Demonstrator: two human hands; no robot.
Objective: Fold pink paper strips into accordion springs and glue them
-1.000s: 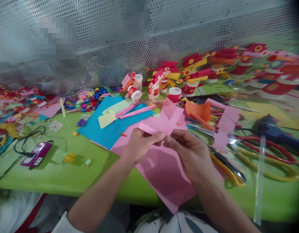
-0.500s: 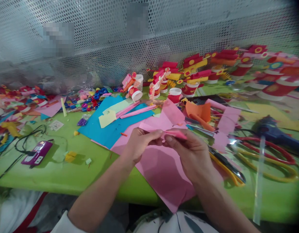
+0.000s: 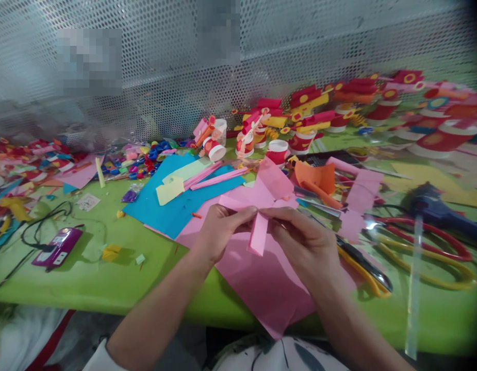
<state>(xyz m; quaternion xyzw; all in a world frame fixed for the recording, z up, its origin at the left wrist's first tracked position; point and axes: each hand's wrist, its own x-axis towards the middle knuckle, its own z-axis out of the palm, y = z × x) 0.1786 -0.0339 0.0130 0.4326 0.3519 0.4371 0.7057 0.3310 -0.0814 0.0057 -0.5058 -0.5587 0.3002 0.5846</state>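
Head view: the left hand (image 3: 220, 229) and right hand (image 3: 305, 241) pinch a folded pink strip (image 3: 258, 236) at frame centre, one end jutting below the pinch.

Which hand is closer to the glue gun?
The right hand; the glue gun lies to its right. The left hand is farther away, on the right hand's left.
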